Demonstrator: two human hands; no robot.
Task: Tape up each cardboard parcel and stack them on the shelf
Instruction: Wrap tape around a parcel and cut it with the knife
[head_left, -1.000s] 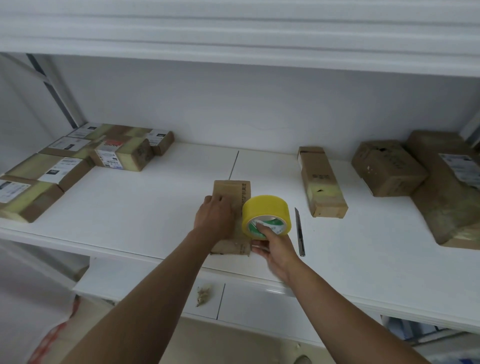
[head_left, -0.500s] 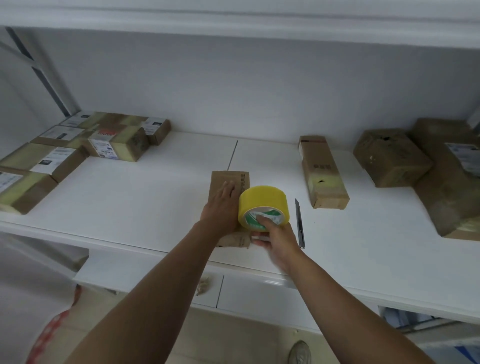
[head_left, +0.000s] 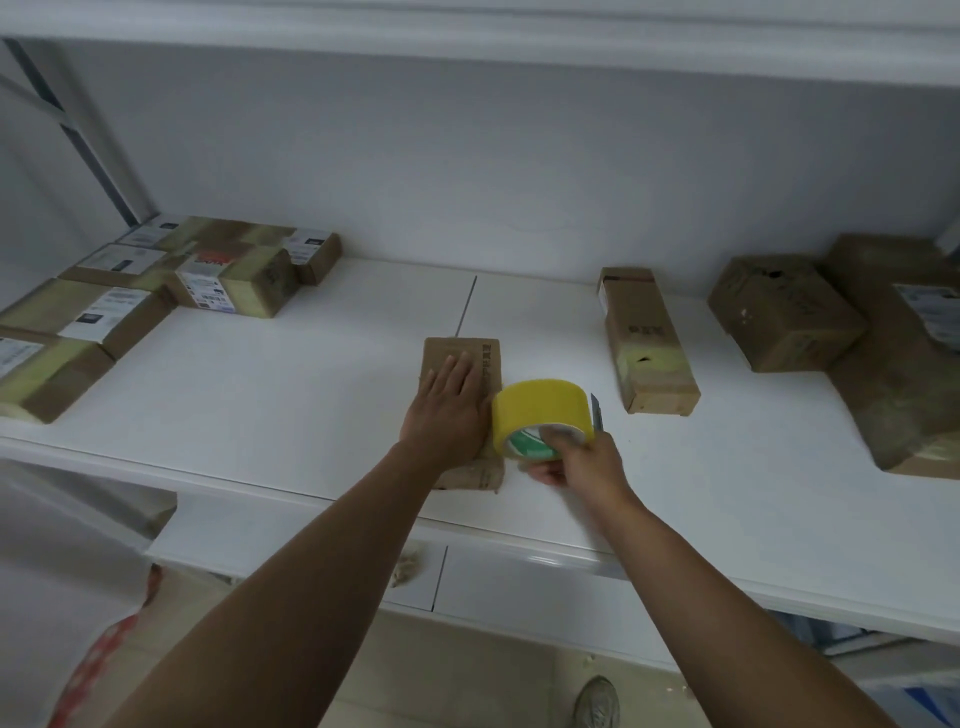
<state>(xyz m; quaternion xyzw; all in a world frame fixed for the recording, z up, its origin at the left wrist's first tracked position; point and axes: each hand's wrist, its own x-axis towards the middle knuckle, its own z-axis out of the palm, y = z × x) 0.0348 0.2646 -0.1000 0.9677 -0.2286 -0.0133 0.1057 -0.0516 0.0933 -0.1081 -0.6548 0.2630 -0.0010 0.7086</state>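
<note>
My left hand (head_left: 448, 410) presses flat, fingers straight, on the small parcel (head_left: 464, 358) at the shelf's (head_left: 291, 395) front edge. My right hand (head_left: 582, 460) grips the yellow tape roll (head_left: 540, 410) touching the parcel's right side; taped parcels (head_left: 228, 275) sit far left of it.

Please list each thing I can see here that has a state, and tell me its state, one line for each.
left hand: flat, pressing the small parcel down
small parcel: lying flat near the shelf's front edge
right hand: grips the tape roll
tape roll: on edge, beside the parcel
knife: on the shelf, partly hidden by the roll
long parcel: yellow tape around its near part
left parcels: taped, labelled, grouped
right parcels: lying together
</note>
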